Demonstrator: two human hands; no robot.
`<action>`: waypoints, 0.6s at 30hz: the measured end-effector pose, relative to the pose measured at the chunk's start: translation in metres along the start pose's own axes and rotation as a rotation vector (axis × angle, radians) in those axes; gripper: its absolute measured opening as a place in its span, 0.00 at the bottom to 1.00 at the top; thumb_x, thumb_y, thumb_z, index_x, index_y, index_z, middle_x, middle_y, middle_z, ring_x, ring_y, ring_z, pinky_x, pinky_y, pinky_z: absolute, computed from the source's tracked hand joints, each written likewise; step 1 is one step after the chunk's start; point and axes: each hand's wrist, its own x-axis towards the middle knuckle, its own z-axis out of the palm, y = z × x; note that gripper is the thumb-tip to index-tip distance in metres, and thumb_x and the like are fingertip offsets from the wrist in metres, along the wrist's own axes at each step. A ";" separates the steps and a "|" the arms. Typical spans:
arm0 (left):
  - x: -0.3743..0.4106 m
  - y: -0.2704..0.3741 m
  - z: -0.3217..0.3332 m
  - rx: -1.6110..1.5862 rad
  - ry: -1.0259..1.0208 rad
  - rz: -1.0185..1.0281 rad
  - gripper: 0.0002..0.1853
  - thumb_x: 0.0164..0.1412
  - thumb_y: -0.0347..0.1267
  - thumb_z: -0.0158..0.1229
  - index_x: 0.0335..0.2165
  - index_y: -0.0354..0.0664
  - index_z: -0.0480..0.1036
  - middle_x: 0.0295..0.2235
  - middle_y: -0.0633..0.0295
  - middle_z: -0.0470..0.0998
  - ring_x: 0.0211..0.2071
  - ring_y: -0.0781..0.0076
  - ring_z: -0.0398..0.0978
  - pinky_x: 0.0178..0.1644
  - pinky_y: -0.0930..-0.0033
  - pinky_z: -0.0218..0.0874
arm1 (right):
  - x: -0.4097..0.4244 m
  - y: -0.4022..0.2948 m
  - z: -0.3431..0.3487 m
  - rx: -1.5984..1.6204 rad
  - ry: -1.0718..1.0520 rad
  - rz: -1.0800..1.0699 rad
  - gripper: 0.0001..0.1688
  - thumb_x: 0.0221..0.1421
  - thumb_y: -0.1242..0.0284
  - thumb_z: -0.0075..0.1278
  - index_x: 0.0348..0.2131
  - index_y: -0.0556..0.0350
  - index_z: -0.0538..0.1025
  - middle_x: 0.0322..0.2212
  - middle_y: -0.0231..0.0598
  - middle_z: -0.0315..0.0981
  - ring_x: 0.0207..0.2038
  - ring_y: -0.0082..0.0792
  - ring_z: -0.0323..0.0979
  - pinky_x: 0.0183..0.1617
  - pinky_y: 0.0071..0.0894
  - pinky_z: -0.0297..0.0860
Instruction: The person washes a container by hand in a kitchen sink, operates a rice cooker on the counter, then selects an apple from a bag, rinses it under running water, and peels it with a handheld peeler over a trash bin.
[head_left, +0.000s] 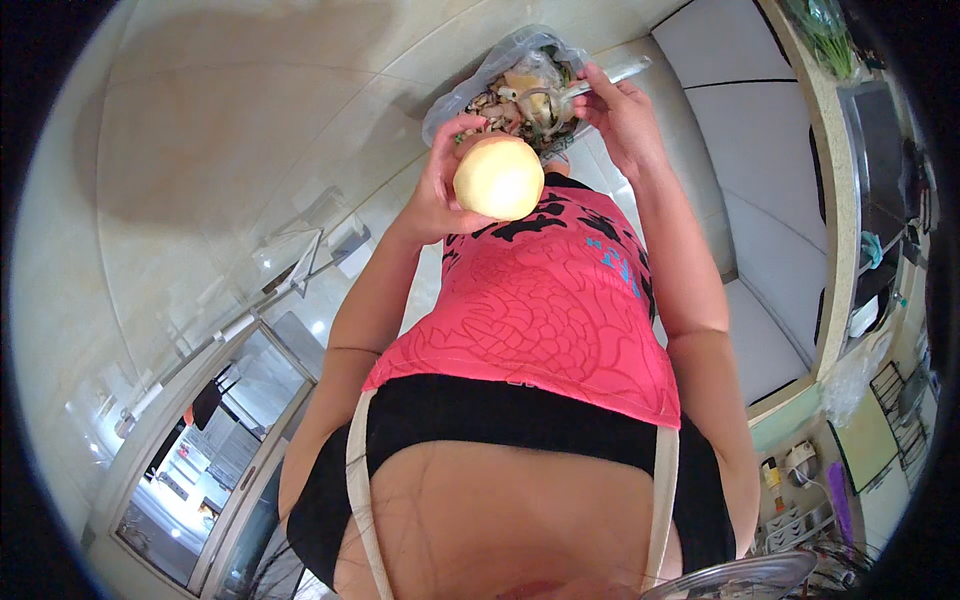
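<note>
My left hand (433, 191) holds a round, peeled, pale yellow fruit (499, 178), with the thumb below it and the fingers around its far side. A bright glare washes out part of its face, and its exact kind cannot be told. To its right, my right hand (622, 120) grips a slim, shiny peeler (626, 70), whose head points toward the fruit without touching it. Beyond and below both hands is a translucent plastic bag (457, 101), standing open with mixed food scraps (501, 112) inside.
A pink patterned apron (517, 315) covers my front. Along the right runs a countertop edge (831, 300) above pale cabinet fronts (765, 150), with leafy greens (829, 45) at its far end. A tiled wall (247, 135) and a glass-paned door (217, 450) stand on the left.
</note>
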 end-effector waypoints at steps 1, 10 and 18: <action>-0.002 0.000 0.004 0.027 0.003 0.024 0.51 0.33 0.21 0.67 0.55 0.48 0.47 0.52 0.54 0.62 0.54 0.62 0.63 0.54 0.60 0.60 | 0.010 0.013 -0.011 -0.054 0.142 -0.017 0.17 0.59 0.64 0.48 0.33 0.64 0.70 0.22 0.38 0.71 0.22 0.25 0.69 0.29 0.23 0.70; 0.007 0.001 -0.003 0.581 0.027 0.331 0.45 0.33 0.23 0.70 0.50 0.42 0.53 0.51 0.50 0.63 0.54 0.59 0.63 0.57 0.61 0.55 | -0.052 -0.038 0.023 0.085 -0.134 -0.072 0.15 0.61 0.64 0.44 0.35 0.58 0.71 0.27 0.34 0.72 0.24 0.19 0.66 0.27 0.21 0.63; -0.002 -0.016 -0.005 0.515 0.064 0.289 0.46 0.34 0.25 0.71 0.50 0.41 0.53 0.51 0.50 0.63 0.53 0.60 0.63 0.56 0.60 0.56 | -0.067 -0.042 0.052 -0.164 -0.122 -0.169 0.17 0.59 0.62 0.46 0.34 0.59 0.72 0.27 0.35 0.73 0.22 0.20 0.65 0.27 0.21 0.64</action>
